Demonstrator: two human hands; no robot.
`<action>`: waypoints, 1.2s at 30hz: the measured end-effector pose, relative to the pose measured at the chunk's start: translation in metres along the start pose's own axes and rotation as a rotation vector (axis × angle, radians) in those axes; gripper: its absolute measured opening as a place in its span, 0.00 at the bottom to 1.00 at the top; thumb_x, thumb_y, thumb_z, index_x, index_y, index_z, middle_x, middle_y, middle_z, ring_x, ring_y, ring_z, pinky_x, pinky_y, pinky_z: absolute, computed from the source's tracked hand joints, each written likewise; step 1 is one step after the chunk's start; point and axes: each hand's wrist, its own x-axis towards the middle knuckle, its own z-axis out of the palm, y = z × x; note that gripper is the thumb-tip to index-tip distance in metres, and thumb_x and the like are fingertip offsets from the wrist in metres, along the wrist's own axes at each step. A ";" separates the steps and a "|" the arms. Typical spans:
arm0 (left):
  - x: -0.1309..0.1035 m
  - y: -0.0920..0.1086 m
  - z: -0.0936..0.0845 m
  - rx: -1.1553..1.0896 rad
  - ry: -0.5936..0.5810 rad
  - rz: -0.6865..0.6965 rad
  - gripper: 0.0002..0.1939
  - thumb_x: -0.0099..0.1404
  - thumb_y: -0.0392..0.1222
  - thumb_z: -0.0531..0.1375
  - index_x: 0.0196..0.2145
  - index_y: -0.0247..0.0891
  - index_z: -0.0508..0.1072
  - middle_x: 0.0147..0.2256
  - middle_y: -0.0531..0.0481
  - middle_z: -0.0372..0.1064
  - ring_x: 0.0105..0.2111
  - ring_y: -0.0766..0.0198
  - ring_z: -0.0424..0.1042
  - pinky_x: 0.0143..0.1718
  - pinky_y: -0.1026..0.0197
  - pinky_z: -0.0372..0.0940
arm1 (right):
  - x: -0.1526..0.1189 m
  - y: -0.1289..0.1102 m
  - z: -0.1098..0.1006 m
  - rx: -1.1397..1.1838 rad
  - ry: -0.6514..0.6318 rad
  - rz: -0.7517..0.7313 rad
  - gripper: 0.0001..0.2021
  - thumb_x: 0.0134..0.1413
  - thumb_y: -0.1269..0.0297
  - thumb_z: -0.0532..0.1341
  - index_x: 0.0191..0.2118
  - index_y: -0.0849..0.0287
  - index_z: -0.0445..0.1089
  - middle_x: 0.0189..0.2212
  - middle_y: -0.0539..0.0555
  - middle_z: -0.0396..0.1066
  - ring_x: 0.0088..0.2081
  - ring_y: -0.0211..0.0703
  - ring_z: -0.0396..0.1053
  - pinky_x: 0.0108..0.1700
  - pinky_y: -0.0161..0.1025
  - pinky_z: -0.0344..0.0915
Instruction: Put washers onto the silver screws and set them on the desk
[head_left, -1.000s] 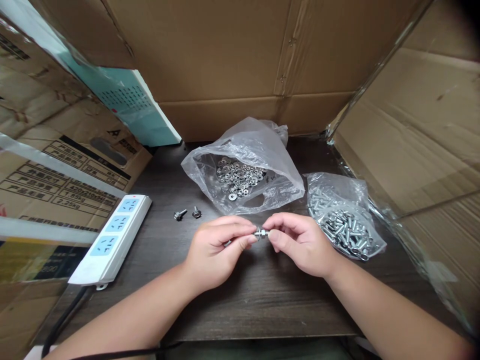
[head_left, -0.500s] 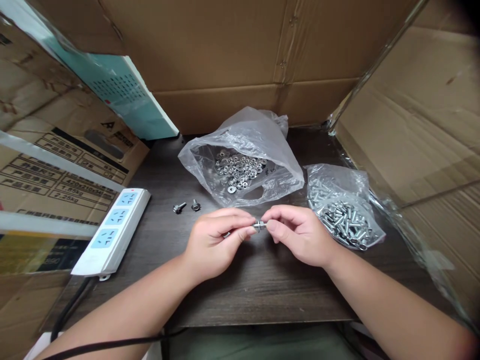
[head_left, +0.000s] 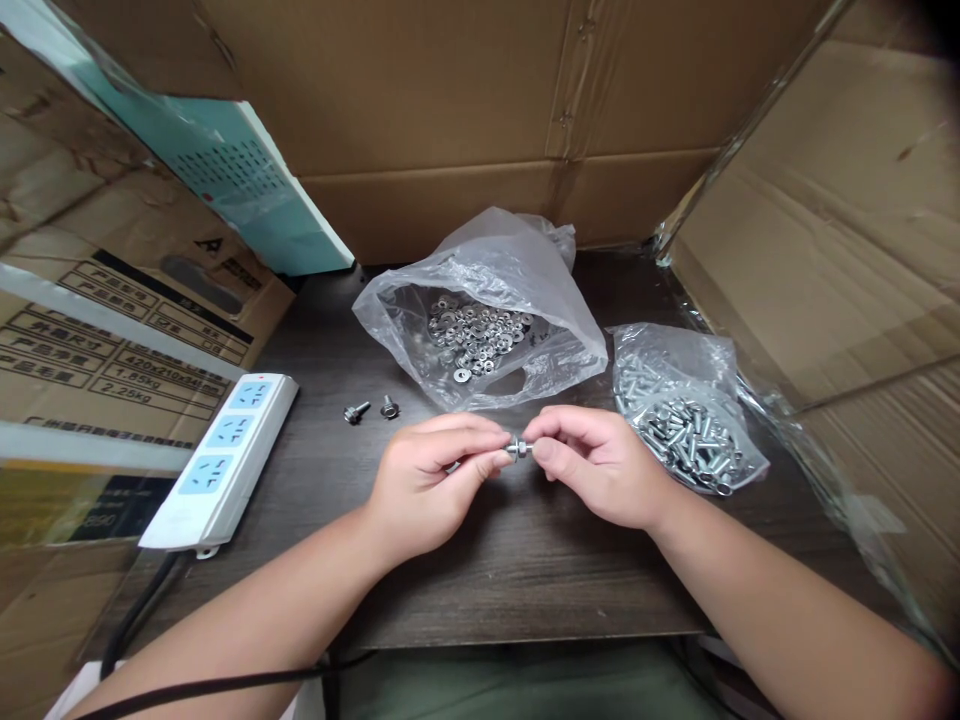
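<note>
Between my two hands, over the dark table, a metal bolt lies sideways with a washer and what looks like a nut around it. My left hand pinches its left end between thumb and fingers. On the other end, the thumb and forefinger of my right hand are closed. My fingertips cover both ends of the bolt. Beyond my hands, an open plastic bag holds many loose washers. To the right of my right hand, another clear bag is filled with bolts.
Two bolts fitted with washers, a left one and a right one, lie left of the washer bag. A white power strip with a black cable rests at the table's left. Cardboard walls enclose the back and sides.
Both hands keep their pinch on the bolt in nearly the same place. The whole view has shifted slightly; nothing else visibly moved.
</note>
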 end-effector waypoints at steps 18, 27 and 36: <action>-0.001 0.000 -0.001 -0.052 -0.018 -0.046 0.05 0.59 0.30 0.65 0.35 0.33 0.80 0.28 0.46 0.76 0.27 0.71 0.75 0.29 0.71 0.71 | -0.003 0.002 0.003 0.071 0.020 -0.005 0.12 0.57 0.63 0.66 0.45 0.61 0.71 0.28 0.50 0.66 0.28 0.33 0.64 0.30 0.32 0.64; -0.001 0.001 -0.001 -0.044 -0.024 -0.050 0.06 0.60 0.31 0.64 0.36 0.35 0.81 0.29 0.46 0.77 0.28 0.70 0.75 0.29 0.70 0.72 | 0.001 -0.003 0.003 -0.095 0.011 -0.062 0.11 0.63 0.64 0.59 0.30 0.62 0.72 0.25 0.51 0.66 0.27 0.33 0.63 0.30 0.33 0.61; -0.001 0.000 -0.001 -0.041 -0.035 -0.027 0.06 0.59 0.30 0.64 0.36 0.33 0.81 0.28 0.46 0.77 0.28 0.71 0.75 0.30 0.71 0.71 | -0.002 0.000 0.006 0.009 0.049 -0.078 0.05 0.56 0.67 0.65 0.39 0.61 0.73 0.28 0.51 0.67 0.28 0.34 0.64 0.30 0.33 0.63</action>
